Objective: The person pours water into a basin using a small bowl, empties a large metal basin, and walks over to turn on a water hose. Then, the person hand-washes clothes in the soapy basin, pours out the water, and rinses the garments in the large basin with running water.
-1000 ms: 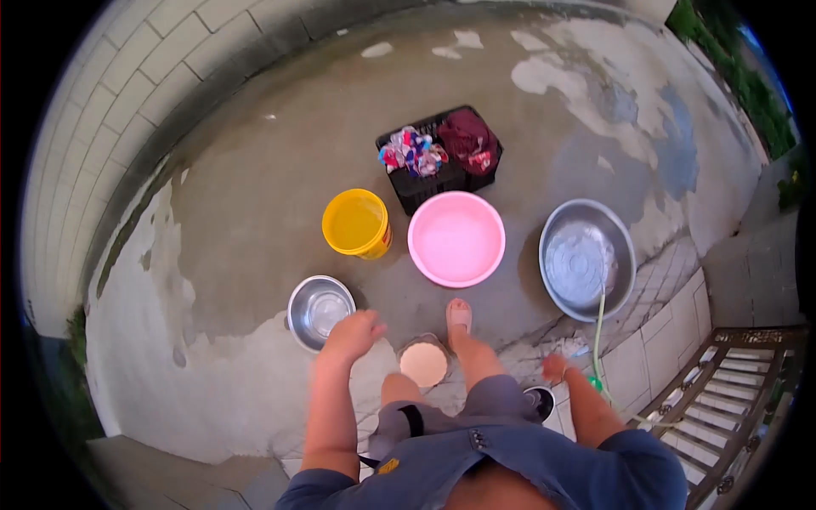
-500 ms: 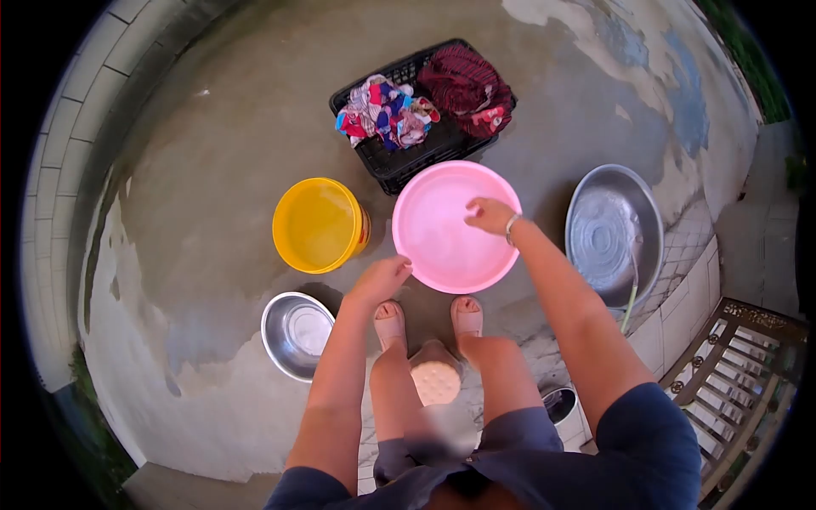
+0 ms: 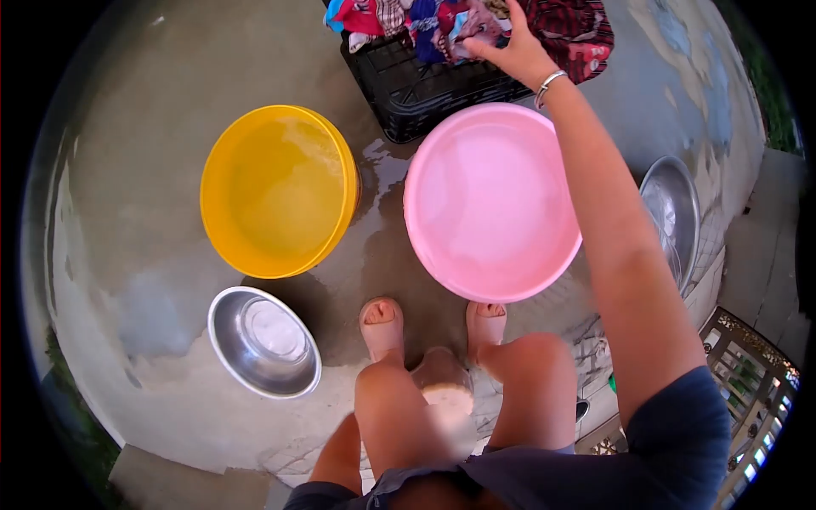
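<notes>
My right hand (image 3: 520,58), with a silver bracelet at its wrist, reaches to the pile of mixed colourful clothes (image 3: 442,32) at the top of the view. Its thumb and fingers are spread apart over the near side of the pile, and I cannot tell if they touch the cloth. The pile lies on a black plastic crate (image 3: 408,95), with a dark red striped cloth (image 3: 571,27) at its right. Below my right forearm stands a pink basin (image 3: 489,200) holding water. Only my left forearm shows, beside my left knee; my left hand is hidden.
A yellow bucket (image 3: 276,195) with water stands on the left, and a small steel basin (image 3: 276,340) sits below it. The larger metal basin (image 3: 673,217) is at the right, partly behind my arm. Between my feet is a small stool (image 3: 446,395). The concrete floor (image 3: 136,263) is wet.
My right hand has moved from over the pink basin up to the clothes pile. My left hand has gone from the basin's rim down out of sight. The view has shifted closer and lower.
</notes>
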Demonstrator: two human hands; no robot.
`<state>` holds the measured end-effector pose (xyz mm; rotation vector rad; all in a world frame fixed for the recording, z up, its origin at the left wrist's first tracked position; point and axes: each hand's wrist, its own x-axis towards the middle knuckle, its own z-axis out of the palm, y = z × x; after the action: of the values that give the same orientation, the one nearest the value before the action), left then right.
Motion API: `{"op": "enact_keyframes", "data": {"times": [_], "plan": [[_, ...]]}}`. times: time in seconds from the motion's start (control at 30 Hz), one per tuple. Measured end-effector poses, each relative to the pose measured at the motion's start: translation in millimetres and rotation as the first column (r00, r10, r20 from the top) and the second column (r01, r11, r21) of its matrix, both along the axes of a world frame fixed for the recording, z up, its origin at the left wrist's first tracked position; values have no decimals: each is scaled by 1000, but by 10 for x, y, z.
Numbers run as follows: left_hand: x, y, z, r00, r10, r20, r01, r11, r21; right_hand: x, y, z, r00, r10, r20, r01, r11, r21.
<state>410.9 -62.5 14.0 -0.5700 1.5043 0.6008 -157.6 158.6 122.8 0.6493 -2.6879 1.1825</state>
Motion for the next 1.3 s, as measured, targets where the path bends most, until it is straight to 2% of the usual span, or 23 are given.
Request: {"op": "enact_keyframes", "data": {"times": [0.07,0.17,0.2,0.3,0.37,0.47,0.53,0.63,0.67,0.73,0.8,0.83,0.87,0.93,0.97,1.0,1.07,1.1,1.13,1.2,1.23,1.27,1.3], "plan": [[164,102,-166,993,119,-10,-119,993,-14,-88,-16,-138,999,-51,18,51,999,11],[258,221,-349,968,247,-40,-249,968,-26,-340,62,-370,996,-7,84,-9,981,194],[266,238,-384,959,279,-47,-280,959,-28,-423,112,-407,987,68,146,-71,997,16],[257,261,-472,943,327,-69,-330,943,-38,-367,91,-116,983,30,180,-13,995,-96],[219,249,-525,938,336,-81,-340,939,-45,-211,-43,127,858,187,479,161,787,-596],[151,191,-594,930,360,-78,-365,930,-52,-281,-181,442,918,323,230,17,546,-838],[77,79,-602,929,364,-67,-368,929,-51,-200,-233,725,928,274,252,124,409,-904],[-69,-89,-463,922,387,-35,-388,921,-30,-75,-185,1207,950,303,81,4,246,-969],[-129,-168,-390,919,394,-15,-394,919,-19,-98,-46,1356,910,399,111,-4,275,-961],[-313,-324,-181,918,395,40,-395,919,6,-219,192,1589,915,402,15,-32,111,-993],[-581,-451,76,928,366,71,-369,928,47,-196,464,1765,873,479,-97,-181,132,-975],[-755,-491,222,941,332,63,-336,939,71,-44,539,1861,914,398,-76,-140,134,-981],[-958,-522,354,958,286,31,-287,953,92,29,707,1911,839,520,-161,-292,179,-940],[-1436,-499,675,979,142,-145,-127,986,108,321,801,1789,866,497,-53,-185,221,-958],[-1598,-500,779,879,68,-471,-3,991,137,508,850,1630,878,475,53,-81,257,-963],[-1854,-431,954,826,-47,-562,77,997,29,709,907,1440,879,449,159,24,291,-956],[-2270,-286,1139,264,-314,-912,420,889,-185,1030,1026,1029,853,386,352,218,350,-911],[-2527,-125,1280,312,-254,-915,454,886,-92,1153,1089,723,814,385,436,254,440,-862],[-2789,85,1384,363,-196,-911,480,877,2,1340,1027,477,862,185,472,304,556,-773],[-3254,469,1353,468,-101,-878,554,808,202,1571,1176,-94,803,149,577,289,750,-595],[-3394,688,1279,504,-82,-860,514,828,223,1663,1253,-359,908,-17,419,173,925,-339],[-3510,903,1155,539,-61,-840,474,847,243,1683,1448,-789,949,-17,316,82,977,-194],[-3597,1081,909,486,-66,-871,517,825,226,1789,1534,-916,946,-123,299,152,986,-75]]}}
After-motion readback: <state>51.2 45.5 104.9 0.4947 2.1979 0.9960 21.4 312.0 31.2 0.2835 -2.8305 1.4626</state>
